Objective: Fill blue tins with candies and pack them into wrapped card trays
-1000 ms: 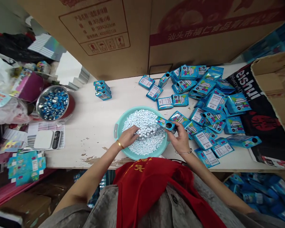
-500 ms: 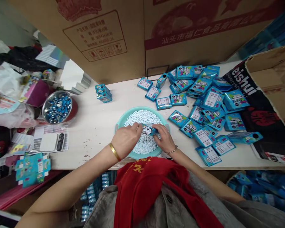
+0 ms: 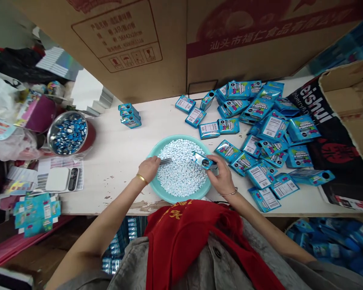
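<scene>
A green basin (image 3: 157, 189) of small pale candies (image 3: 181, 177) sits in front of me. Over its left rim, my left hand (image 3: 149, 168) is closed on the end of a small grey metal scoop (image 3: 165, 160), whose far end lies above the candies. At the right rim my right hand (image 3: 222, 175) grips a small blue candy box (image 3: 202, 160), tilted over the basin, with a round dark opening on the side facing up. The fingers of that hand partly cover the box.
A heap of blue candy boxes (image 3: 269, 125) lies to the right. Several more boxes (image 3: 129, 116) stand in a short row at left. A metal bowl of blue-and-silver pieces (image 3: 69, 135), a white device (image 3: 58, 179), and a tall carton (image 3: 157, 80) surround the workspace.
My hands have come apart: the left drew back to the basin's left rim with the scoop, while the right shifted right with the box, turning it so its round opening shows.
</scene>
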A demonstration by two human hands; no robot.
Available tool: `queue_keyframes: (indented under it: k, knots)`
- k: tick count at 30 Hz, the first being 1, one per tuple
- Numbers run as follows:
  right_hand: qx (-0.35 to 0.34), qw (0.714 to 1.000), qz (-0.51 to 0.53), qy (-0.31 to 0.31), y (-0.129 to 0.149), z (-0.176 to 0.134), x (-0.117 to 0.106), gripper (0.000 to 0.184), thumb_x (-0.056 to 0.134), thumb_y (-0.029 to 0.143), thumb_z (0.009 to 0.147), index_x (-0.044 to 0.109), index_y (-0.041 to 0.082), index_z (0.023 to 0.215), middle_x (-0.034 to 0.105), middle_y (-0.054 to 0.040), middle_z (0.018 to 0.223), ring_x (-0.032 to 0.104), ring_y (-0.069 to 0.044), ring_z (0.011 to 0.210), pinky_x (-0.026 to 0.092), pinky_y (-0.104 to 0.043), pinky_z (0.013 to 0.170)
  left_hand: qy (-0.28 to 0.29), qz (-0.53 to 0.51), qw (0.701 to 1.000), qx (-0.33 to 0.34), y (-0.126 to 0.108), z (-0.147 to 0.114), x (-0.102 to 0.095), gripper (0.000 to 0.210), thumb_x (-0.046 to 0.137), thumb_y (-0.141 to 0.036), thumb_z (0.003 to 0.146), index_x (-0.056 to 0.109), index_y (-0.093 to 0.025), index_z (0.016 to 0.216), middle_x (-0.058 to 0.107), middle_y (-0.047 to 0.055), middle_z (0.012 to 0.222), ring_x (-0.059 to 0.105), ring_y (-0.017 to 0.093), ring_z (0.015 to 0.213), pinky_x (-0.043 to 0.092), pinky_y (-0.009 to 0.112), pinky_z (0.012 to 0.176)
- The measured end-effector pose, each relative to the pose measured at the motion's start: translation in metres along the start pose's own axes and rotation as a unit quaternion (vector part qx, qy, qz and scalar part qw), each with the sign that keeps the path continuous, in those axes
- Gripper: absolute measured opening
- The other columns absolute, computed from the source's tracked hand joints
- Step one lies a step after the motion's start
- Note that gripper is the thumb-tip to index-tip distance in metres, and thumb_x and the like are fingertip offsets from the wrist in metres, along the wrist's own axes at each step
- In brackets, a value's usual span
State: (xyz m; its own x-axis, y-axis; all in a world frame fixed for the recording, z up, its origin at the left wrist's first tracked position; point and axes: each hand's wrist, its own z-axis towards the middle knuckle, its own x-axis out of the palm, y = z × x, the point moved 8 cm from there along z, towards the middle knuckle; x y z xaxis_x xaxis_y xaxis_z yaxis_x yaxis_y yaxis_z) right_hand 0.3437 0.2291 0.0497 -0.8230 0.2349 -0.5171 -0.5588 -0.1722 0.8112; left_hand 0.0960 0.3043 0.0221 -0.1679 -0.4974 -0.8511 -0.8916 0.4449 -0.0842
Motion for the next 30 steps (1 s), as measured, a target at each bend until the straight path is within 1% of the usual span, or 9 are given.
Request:
queue_keyframes:
  k: [2, 5, 9, 13, 16, 21, 25, 27, 30]
  knots:
    - [0.012, 1.000, -0.008, -0.011, -0.004, 0.002, -0.009, 0.038, 0.054, 0.018, 0.080, 0.052, 0.022, 0.117, 0.061, -0.0101, 0.113, 0.057, -0.027, 0.108, 0.047, -0.049, 0.095, 0.006, -0.027, 1.000, 0.013, -0.006, 0.019, 0.030, 0.024, 0.036, -0.009, 0.091, 0.055, -0.014, 0.104, 0.060, 0.013, 0.104, 0.058, 0.025, 0.099, 0.046, 0.038, 0.083]
    - [0.035, 0.999, -0.017, -0.025, -0.010, 0.003, -0.020, 0.036, 0.056, 0.022, 0.081, 0.053, 0.022, 0.117, 0.061, -0.0099, 0.113, 0.058, -0.027, 0.106, 0.047, -0.048, 0.093, 0.003, -0.074, 0.996, 0.055, -0.032, 0.043, 0.056, 0.024, 0.039, -0.011, 0.090, 0.054, -0.014, 0.108, 0.059, 0.012, 0.110, 0.056, 0.025, 0.103, 0.047, 0.037, 0.084]
    - [0.073, 0.996, -0.011, -0.044, -0.018, 0.001, -0.028, 0.036, 0.061, 0.026, 0.081, 0.054, 0.022, 0.116, 0.060, -0.0092, 0.112, 0.058, -0.026, 0.104, 0.047, -0.047, 0.092, -0.012, -0.146, 0.984, 0.104, -0.061, 0.062, 0.068, 0.026, 0.044, -0.012, 0.088, 0.052, -0.014, 0.112, 0.058, 0.012, 0.116, 0.056, 0.023, 0.106, 0.046, 0.035, 0.089]
    - [0.096, 0.994, 0.016, -0.048, -0.025, -0.001, -0.028, 0.037, 0.064, 0.030, 0.080, 0.053, 0.022, 0.115, 0.060, -0.0080, 0.109, 0.060, -0.024, 0.099, 0.049, -0.044, 0.088, -0.025, -0.211, 0.966, 0.149, -0.068, 0.057, 0.065, 0.029, 0.048, -0.016, 0.088, 0.049, -0.015, 0.116, 0.059, 0.010, 0.118, 0.056, 0.019, 0.106, 0.045, 0.031, 0.092]
    - [0.102, 0.994, 0.014, -0.050, -0.025, -0.002, -0.027, 0.037, 0.064, 0.032, 0.080, 0.053, 0.022, 0.113, 0.061, -0.0074, 0.106, 0.060, -0.024, 0.095, 0.050, -0.042, 0.084, -0.038, -0.244, 0.954, 0.172, -0.064, 0.038, 0.047, 0.028, 0.048, -0.022, 0.090, 0.049, -0.015, 0.117, 0.060, 0.010, 0.116, 0.057, 0.019, 0.104, 0.045, 0.031, 0.092]
    - [0.063, 0.997, -0.019, -0.041, -0.015, 0.001, -0.021, 0.034, 0.059, 0.026, 0.080, 0.053, 0.021, 0.113, 0.061, -0.0090, 0.107, 0.059, -0.026, 0.099, 0.049, -0.046, 0.087, -0.087, -0.266, 0.937, 0.211, -0.052, -0.009, -0.019, 0.026, 0.044, -0.030, 0.094, 0.049, -0.016, 0.115, 0.060, 0.011, 0.111, 0.057, 0.019, 0.102, 0.046, 0.033, 0.090]
    - [-0.006, 1.000, -0.023, -0.001, 0.002, 0.004, -0.001, 0.038, 0.051, 0.016, 0.078, 0.052, 0.022, 0.115, 0.060, -0.0104, 0.112, 0.056, -0.028, 0.107, 0.046, -0.050, 0.094, -0.083, -0.192, 0.952, 0.222, -0.058, -0.035, -0.065, 0.023, 0.044, -0.027, 0.093, 0.049, -0.015, 0.113, 0.061, 0.010, 0.108, 0.058, 0.019, 0.100, 0.047, 0.032, 0.088]
    - [-0.031, 0.999, -0.020, 0.022, 0.011, 0.005, 0.010, 0.040, 0.049, 0.013, 0.078, 0.051, 0.022, 0.117, 0.059, -0.0107, 0.114, 0.055, -0.028, 0.109, 0.046, -0.050, 0.095, -0.066, -0.126, 0.968, 0.205, -0.066, -0.040, -0.080, 0.021, 0.046, -0.024, 0.092, 0.051, -0.016, 0.111, 0.061, 0.009, 0.107, 0.059, 0.019, 0.099, 0.048, 0.032, 0.085]
    - [-0.060, 0.997, -0.020, 0.042, 0.023, 0.004, 0.023, 0.042, 0.048, 0.011, 0.078, 0.049, 0.022, 0.119, 0.060, -0.0106, 0.115, 0.055, -0.028, 0.111, 0.046, -0.051, 0.096, -0.027, -0.006, 0.987, 0.159, -0.079, -0.044, -0.094, 0.021, 0.045, -0.019, 0.092, 0.051, -0.016, 0.112, 0.062, 0.009, 0.107, 0.060, 0.021, 0.099, 0.050, 0.032, 0.079]
